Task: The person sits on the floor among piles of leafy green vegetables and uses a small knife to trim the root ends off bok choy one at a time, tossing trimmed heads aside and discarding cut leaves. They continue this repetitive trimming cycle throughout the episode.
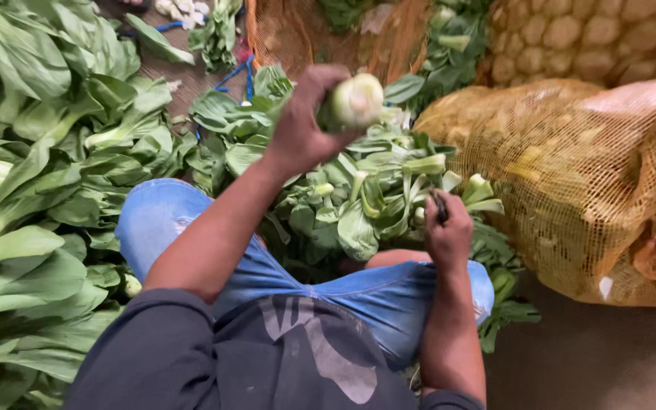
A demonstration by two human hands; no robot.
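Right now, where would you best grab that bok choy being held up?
Probably around the thick pale stalk base of the bok choy, from the left side, as the left hand does: the base is firm and rounded with its cut end showing, while the leaves look floppy.

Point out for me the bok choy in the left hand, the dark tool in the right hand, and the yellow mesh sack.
bok choy (356, 100), head view, on its pale cut base.
dark tool (439, 206), head view, on the part above the fist.
yellow mesh sack (571, 190), head view, on its netted side.
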